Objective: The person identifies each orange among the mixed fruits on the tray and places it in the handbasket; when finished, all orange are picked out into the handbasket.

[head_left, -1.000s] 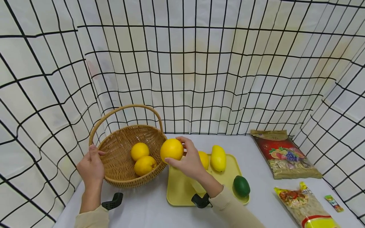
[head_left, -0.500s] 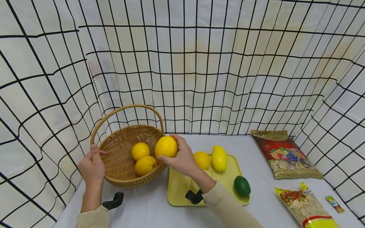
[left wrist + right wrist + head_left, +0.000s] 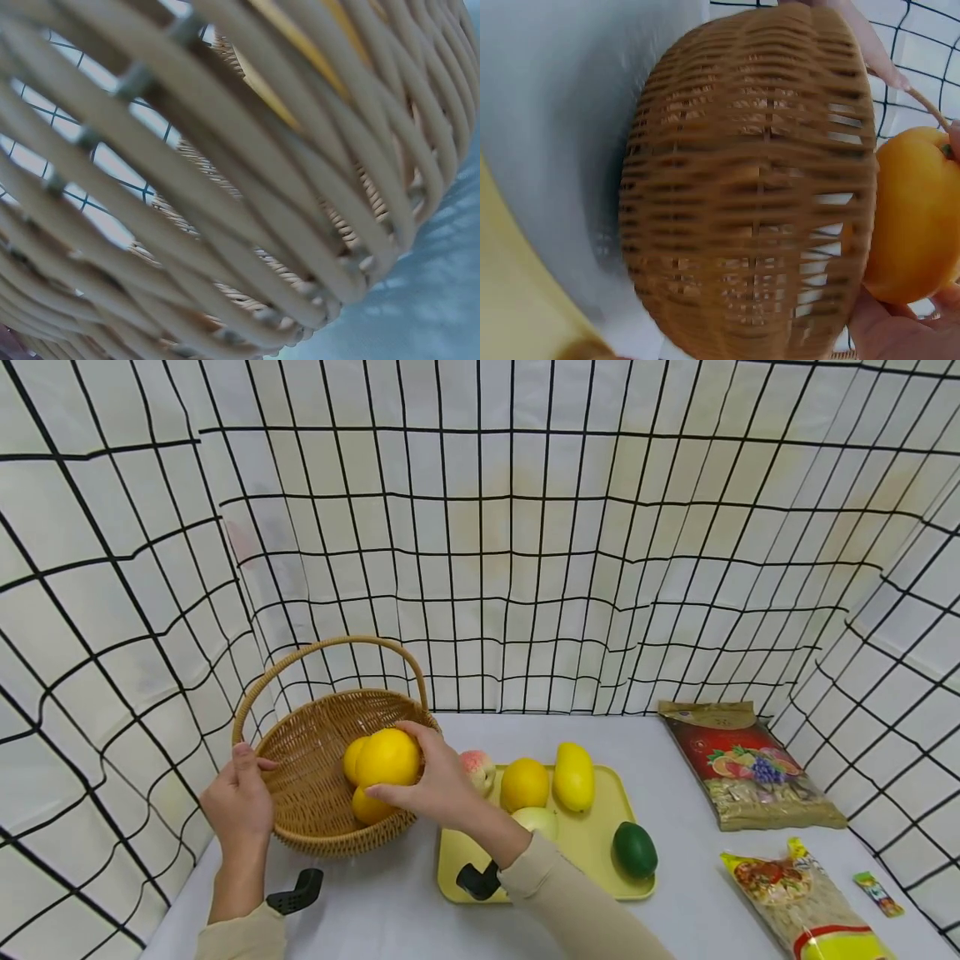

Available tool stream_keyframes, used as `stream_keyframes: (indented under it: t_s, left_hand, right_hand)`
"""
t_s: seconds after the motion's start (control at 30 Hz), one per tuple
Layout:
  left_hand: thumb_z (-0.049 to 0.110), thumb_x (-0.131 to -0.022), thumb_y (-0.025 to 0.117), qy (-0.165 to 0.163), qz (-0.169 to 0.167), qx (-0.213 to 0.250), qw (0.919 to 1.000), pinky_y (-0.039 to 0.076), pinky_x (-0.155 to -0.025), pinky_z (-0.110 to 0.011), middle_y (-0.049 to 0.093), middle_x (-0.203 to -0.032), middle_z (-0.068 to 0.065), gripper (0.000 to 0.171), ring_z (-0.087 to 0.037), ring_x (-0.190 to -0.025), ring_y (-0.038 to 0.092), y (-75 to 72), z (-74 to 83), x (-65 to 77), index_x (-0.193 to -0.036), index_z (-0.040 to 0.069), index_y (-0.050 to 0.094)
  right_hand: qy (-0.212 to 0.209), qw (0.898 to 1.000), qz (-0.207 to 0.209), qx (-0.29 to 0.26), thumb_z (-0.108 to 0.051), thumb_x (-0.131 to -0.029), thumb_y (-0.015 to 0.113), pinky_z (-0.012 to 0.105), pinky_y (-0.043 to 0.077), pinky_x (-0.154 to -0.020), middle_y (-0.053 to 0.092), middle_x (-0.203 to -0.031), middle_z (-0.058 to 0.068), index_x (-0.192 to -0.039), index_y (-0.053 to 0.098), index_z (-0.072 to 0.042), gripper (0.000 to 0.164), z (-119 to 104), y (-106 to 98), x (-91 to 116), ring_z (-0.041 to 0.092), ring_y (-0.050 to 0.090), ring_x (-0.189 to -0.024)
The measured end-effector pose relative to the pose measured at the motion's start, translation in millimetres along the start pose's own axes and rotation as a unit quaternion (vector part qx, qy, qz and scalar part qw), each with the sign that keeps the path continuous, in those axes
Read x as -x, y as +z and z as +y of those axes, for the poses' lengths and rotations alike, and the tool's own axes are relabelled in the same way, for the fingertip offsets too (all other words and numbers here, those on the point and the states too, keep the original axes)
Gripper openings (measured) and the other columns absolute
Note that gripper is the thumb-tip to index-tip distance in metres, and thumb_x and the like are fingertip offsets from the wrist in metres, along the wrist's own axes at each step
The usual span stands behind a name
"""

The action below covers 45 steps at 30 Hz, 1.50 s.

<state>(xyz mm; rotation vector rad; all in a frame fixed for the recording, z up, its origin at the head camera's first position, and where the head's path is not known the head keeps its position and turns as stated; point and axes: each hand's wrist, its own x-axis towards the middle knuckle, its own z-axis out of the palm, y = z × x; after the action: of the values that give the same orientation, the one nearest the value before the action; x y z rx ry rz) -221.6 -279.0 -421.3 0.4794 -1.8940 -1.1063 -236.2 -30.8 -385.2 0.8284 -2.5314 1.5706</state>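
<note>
A brown wicker basket (image 3: 300, 785) with an arched handle stands at the left, tilted toward me. My left hand (image 3: 240, 797) grips its left rim where the handle meets it. Between the thumb and fingers of my right hand (image 3: 438, 777) is an orange (image 3: 387, 758), held over the basket's right side. Behind and below it, two more yellow-orange fruits, one farther back (image 3: 351, 760) and one nearer (image 3: 370, 808), lie in the basket, partly hidden. In the right wrist view, the held orange (image 3: 911, 217) appears beside the basket's rim. Basket weave (image 3: 225, 165) fills most of the left wrist view.
Right of the basket, a yellow tray (image 3: 592, 868) carries a peach (image 3: 477, 768), an orange (image 3: 525, 783), a mango (image 3: 574, 777), a pale green fruit (image 3: 538, 818) and a dark green fruit (image 3: 635, 850). Farther right lie a red-gold bag (image 3: 750, 768), a yellow-ended bag (image 3: 806, 897) and a small packet (image 3: 878, 894).
My right hand has carried the orange leftward from above the tray's edge to inside the basket's opening. The peach on the tray has come into view. My left hand keeps its grip.
</note>
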Motion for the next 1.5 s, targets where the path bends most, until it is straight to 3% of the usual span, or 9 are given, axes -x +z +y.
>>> stream_keyframes:
  t_s: [0.2,0.6,0.83,0.93,1.03,1.2,1.27,1.33,1.5]
  left_hand:
    - [0.050,-0.104,0.036,0.008,0.000,-0.001,1.0000,0.025,-0.058,-0.026,0.032,-0.042,0.008,0.071,-0.005,-0.050,0.032,-0.1,-0.8,1.1,-0.073,-0.005,0.069]
    - [0.049,-0.104,0.037,0.010,0.004,-0.006,0.9999,0.025,-0.058,-0.026,0.031,-0.042,0.013,0.068,-0.006,-0.051,0.032,0.3,-0.7,0.2,-0.074,-0.003,0.070]
    - [0.046,-0.105,0.038,0.013,0.011,0.005,0.9998,0.029,-0.063,-0.028,0.053,-0.057,-0.017,0.068,0.008,-0.060,0.037,1.1,-0.4,1.2,-0.074,-0.006,0.068]
    - [0.045,-0.105,0.038,0.013,0.011,0.010,0.9998,0.031,-0.066,-0.029,0.056,-0.057,0.002,0.067,0.013,-0.067,0.040,1.4,0.0,1.5,-0.074,-0.007,0.068]
    - [0.045,-0.105,0.037,0.012,0.010,0.008,0.9998,0.030,-0.064,-0.031,0.045,-0.051,0.015,0.068,0.012,-0.065,0.039,1.6,0.4,1.1,-0.075,-0.007,0.068]
    - [0.046,-0.105,0.036,0.017,0.012,0.009,0.9997,0.031,-0.066,-0.031,0.061,-0.070,-0.023,0.069,0.013,-0.069,0.039,1.7,0.5,1.1,-0.076,-0.008,0.068]
    - [0.046,-0.105,0.036,0.021,0.011,0.011,0.9997,0.031,-0.067,-0.031,0.063,-0.079,-0.030,0.069,0.014,-0.070,0.039,1.7,0.1,1.3,-0.076,-0.008,0.068]
    - [0.046,-0.105,0.036,0.024,0.011,0.009,0.9996,0.031,-0.064,-0.029,0.063,-0.073,-0.028,0.069,0.013,-0.065,0.038,1.5,-0.8,1.2,-0.076,-0.007,0.068]
    - [0.046,-0.104,0.038,0.033,0.009,0.003,0.9994,0.025,-0.055,-0.023,0.043,-0.047,0.016,0.066,0.003,-0.053,0.034,0.3,-1.2,0.8,-0.075,-0.004,0.070]
  right_hand:
    - [-0.017,0.996,-0.049,0.078,-0.050,-0.075,0.081,0.026,0.047,-0.082,0.050,-0.136,-0.008,-0.145,0.042,-0.021,0.085,-5.7,14.2,-4.8,0.008,0.053,-0.105]
    - [-0.016,0.978,-0.137,0.155,-0.060,-0.074,0.077,0.021,0.045,-0.073,0.062,-0.117,-0.010,-0.142,0.046,-0.027,0.082,-16.6,25.4,-14.0,0.007,0.054,-0.094]
    - [0.021,0.972,-0.142,0.187,-0.064,-0.071,0.077,0.021,0.043,-0.070,0.063,-0.113,-0.008,-0.138,0.051,-0.027,0.081,-18.3,33.0,-19.0,0.010,0.053,-0.094]
    - [0.028,0.970,-0.147,0.191,-0.065,-0.070,0.077,0.022,0.043,-0.070,0.062,-0.113,-0.008,-0.138,0.051,-0.027,0.082,-18.2,34.9,-20.7,0.010,0.052,-0.095]
    - [0.022,0.969,-0.149,0.195,-0.064,-0.071,0.077,0.022,0.043,-0.072,0.062,-0.116,-0.008,-0.139,0.051,-0.027,0.082,-18.7,36.4,-22.1,0.011,0.053,-0.097]
    - [0.028,0.969,-0.149,0.194,-0.062,-0.070,0.079,0.023,0.043,-0.071,0.062,-0.115,-0.009,-0.138,0.051,-0.029,0.080,-20.6,39.5,-22.0,0.010,0.053,-0.094]
    - [0.034,0.968,-0.153,0.196,-0.061,-0.070,0.080,0.023,0.043,-0.070,0.062,-0.115,-0.009,-0.137,0.052,-0.030,0.080,-20.7,40.8,-21.0,0.008,0.053,-0.091]
    - [0.037,0.967,-0.156,0.197,-0.061,-0.070,0.080,0.022,0.043,-0.069,0.062,-0.116,-0.009,-0.138,0.052,-0.030,0.079,-20.9,41.6,-19.7,0.007,0.053,-0.089]
    - [0.029,0.968,-0.152,0.195,-0.058,-0.072,0.080,0.022,0.044,-0.072,0.062,-0.121,-0.009,-0.138,0.053,-0.027,0.078,-21.8,41.8,-17.2,0.006,0.054,-0.092]
